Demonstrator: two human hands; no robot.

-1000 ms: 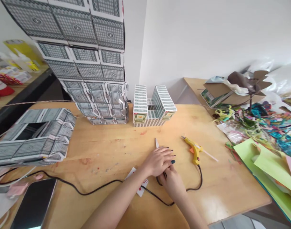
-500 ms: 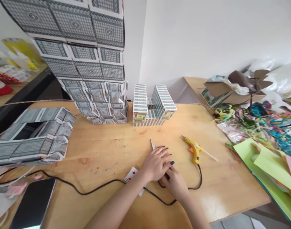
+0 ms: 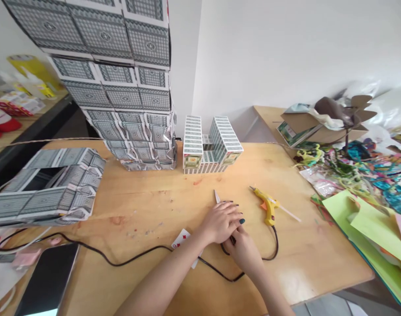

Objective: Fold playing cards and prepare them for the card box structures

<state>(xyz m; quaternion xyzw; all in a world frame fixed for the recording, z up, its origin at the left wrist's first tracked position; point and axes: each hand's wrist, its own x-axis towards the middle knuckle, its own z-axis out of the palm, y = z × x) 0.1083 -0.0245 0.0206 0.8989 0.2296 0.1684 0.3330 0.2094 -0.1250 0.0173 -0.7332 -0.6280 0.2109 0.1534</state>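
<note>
My left hand lies flat with its fingers stretched over a pair of scissors, covering most of them. Only the pointed metal tip of the scissors sticks out beyond the fingers. Tucked partly under it, my right hand is closed round the dark handle end, its fingers largely hidden. A playing card with red diamonds lies on the table, partly behind my left forearm. To the right of my hands rests a yellow glue gun with a glue stick in its back.
A tall stack made of playing cards and a low card-built frame stand left. Small card boxes form a U-shaped block at the back. Black cable crosses the table. A phone lies left; green paper right.
Both hands have shifted slightly to the right, and the tip of the scissors has swung right with them. The things on the table stay where they were.
</note>
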